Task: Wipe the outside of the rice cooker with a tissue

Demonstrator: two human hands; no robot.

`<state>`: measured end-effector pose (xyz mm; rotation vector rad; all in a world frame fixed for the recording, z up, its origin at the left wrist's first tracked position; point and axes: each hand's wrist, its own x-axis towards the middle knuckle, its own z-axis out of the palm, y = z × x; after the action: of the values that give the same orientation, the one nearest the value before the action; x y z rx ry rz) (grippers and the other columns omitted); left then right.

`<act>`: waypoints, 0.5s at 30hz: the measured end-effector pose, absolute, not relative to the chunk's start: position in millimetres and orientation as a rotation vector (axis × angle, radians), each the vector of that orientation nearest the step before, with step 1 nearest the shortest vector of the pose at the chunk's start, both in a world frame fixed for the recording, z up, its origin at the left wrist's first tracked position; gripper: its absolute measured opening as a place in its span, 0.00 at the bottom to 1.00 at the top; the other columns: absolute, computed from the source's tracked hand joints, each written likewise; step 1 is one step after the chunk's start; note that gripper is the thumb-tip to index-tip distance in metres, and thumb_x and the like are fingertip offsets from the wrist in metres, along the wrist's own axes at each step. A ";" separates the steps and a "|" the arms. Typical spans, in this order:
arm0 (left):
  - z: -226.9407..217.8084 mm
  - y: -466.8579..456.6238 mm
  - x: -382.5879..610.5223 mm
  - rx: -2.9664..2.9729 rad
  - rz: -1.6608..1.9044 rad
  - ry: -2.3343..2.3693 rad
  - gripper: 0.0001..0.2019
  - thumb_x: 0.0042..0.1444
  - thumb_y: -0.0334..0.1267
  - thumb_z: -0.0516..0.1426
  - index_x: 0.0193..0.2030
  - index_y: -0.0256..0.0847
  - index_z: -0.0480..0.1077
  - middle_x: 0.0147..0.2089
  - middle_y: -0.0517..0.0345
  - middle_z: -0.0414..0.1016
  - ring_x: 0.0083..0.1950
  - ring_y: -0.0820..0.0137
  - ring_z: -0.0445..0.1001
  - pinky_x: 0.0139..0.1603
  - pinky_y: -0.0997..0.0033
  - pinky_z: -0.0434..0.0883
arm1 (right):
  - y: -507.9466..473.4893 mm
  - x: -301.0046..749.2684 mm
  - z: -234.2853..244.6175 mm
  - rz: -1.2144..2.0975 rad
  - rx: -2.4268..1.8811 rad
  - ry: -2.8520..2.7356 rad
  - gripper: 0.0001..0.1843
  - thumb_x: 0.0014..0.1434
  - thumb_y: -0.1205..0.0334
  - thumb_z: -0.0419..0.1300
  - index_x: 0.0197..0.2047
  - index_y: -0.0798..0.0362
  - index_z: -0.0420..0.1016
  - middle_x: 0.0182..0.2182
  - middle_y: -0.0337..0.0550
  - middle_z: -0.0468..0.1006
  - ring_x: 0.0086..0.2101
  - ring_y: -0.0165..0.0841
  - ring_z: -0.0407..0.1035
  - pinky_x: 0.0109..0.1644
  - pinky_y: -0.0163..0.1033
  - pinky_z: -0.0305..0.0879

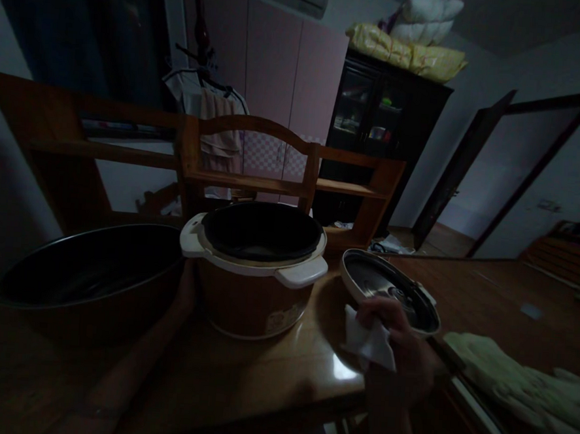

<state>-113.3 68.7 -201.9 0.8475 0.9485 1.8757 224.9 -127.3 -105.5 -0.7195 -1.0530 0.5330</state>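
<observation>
A brown electric cooker (253,300) with a cream rim and two side handles stands upright on the wooden desk (241,378). Its black inner pot (264,232) shows from above, with no lid on it. My left hand (186,292) reaches up against the cooker's left side, below the handle; its fingers are dim and mostly hidden. In my right hand (395,335) a folded white cloth (369,340) is gripped, its corners sticking out. Just beyond that hand lies a round lid (365,274), dark inner face up, partly covered by the fingers.
A large dark round pan (100,264) stands left of the cooker. Behind runs a low wooden shelf rack (253,182). A pale green cloth (516,381) lies to the right, past the desk edge. The room is dim, with a doorway (509,171) far right.
</observation>
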 end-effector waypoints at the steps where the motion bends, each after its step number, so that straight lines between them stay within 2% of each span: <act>1: -203.2 69.3 -114.2 0.842 1.874 0.977 0.22 0.59 0.53 0.53 0.52 0.42 0.73 0.57 0.56 0.75 0.64 0.60 0.66 0.71 0.58 0.57 | -117.0 225.3 -118.3 0.654 -0.712 -1.004 0.16 0.49 0.61 0.48 0.33 0.53 0.77 0.29 0.44 0.71 0.30 0.36 0.64 0.32 0.39 0.59; 5: -207.3 71.7 -117.4 0.838 1.854 1.025 0.21 0.59 0.53 0.53 0.51 0.42 0.73 0.54 0.55 0.76 0.63 0.60 0.68 0.69 0.56 0.59 | -94.2 227.4 -164.0 0.810 -0.806 -0.908 0.15 0.43 0.61 0.49 0.34 0.50 0.73 0.29 0.40 0.69 0.28 0.33 0.62 0.33 0.39 0.62; 11: -205.6 72.7 -117.2 0.773 1.832 1.037 0.20 0.59 0.53 0.54 0.49 0.42 0.73 0.54 0.57 0.76 0.63 0.59 0.67 0.69 0.57 0.60 | -85.1 214.9 -192.5 0.694 -0.958 -0.930 0.09 0.40 0.67 0.57 0.29 0.51 0.72 0.38 0.43 0.73 0.39 0.36 0.66 0.39 0.36 0.63; 15: -209.3 71.8 -117.8 0.903 1.835 0.942 0.23 0.59 0.54 0.53 0.53 0.42 0.72 0.57 0.56 0.74 0.64 0.61 0.66 0.71 0.58 0.56 | -88.7 206.4 -212.2 0.701 -1.024 -0.922 0.14 0.41 0.68 0.56 0.34 0.51 0.74 0.34 0.40 0.73 0.33 0.32 0.65 0.33 0.33 0.61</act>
<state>-117.8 71.8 -209.3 0.9031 0.9425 1.8346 206.4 -88.7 -212.2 -1.0236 -0.9223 0.7005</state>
